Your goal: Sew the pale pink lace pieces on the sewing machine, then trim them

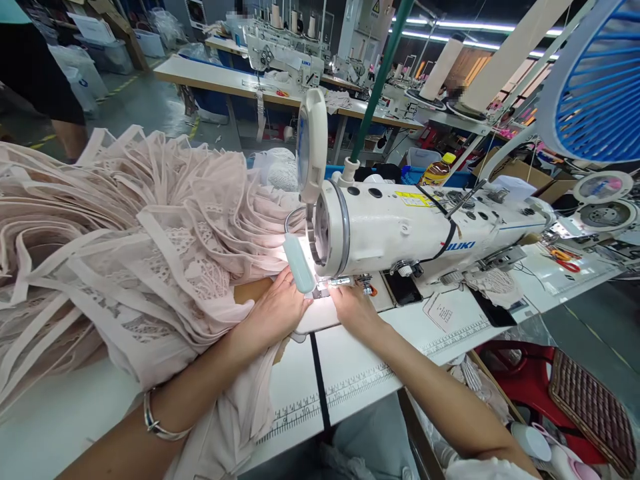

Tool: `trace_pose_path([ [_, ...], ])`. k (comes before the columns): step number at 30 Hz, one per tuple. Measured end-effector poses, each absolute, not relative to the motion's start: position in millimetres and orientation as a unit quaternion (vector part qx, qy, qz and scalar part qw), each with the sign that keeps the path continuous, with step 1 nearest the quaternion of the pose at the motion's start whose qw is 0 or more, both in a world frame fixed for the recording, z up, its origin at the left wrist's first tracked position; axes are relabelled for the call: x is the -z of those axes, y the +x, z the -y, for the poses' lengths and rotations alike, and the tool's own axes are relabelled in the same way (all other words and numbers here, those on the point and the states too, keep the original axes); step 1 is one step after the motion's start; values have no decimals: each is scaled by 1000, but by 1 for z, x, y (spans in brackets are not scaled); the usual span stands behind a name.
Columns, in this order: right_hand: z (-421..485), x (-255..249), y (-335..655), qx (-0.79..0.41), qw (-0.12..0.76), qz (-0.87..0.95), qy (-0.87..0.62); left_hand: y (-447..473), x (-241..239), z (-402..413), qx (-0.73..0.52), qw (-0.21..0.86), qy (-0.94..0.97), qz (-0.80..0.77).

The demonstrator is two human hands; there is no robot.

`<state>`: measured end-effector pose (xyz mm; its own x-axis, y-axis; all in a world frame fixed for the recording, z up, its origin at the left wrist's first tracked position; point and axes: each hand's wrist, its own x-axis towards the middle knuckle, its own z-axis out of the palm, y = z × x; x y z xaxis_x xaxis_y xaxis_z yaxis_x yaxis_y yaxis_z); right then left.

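Observation:
My left hand [281, 305] lies fairly flat with its fingers stretched forward beside the needle area of a white sewing machine [380, 230]. Pale pink fabric with lace panels [175, 267] is heaped against that hand and forearm, and some hangs over the table's front edge. Across from it, my right hand [354, 310] has its fingers drawn together at the lit presser foot [340, 281]. Whatever those fingers pinch is too small or hidden to name. A pale green pad [299, 264] on the machine's head partly covers the space between my hands.
A ruler strip [360, 387] runs along the front of the white table. To the right are a fabric tag [440, 312], orange-handled scissors [565, 260] and a red chair [520, 373]. A blue fan [595, 87] stands upper right. Someone's leg [40, 73] shows far left.

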<state>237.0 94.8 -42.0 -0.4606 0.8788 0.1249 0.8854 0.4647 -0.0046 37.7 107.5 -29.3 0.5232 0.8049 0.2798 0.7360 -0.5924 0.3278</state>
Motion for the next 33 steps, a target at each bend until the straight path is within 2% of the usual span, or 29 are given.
trace_pose_path([
  [5, -95, 38, 237, -29, 14, 846, -532, 37, 39, -108, -222, 54, 869, -439],
  [8, -94, 31, 234, -33, 14, 847, -531, 37, 41, -108, -237, 54, 865, -439],
  [13, -92, 24, 228, -27, -51, 840, -539, 38, 43, -108, -234, 45, 864, -443],
  [18, -91, 22, 227, -1, -40, 849, -527, 38, 43, -107, -206, 35, 863, -460],
  [23, -92, 15, 225, -47, -64, 839, -539, 38, 40, -106, -177, 54, 855, -485],
  [33, -92, 13, 227, -110, -29, 829, -548, 38, 41, -105, -196, 29, 856, -478],
])
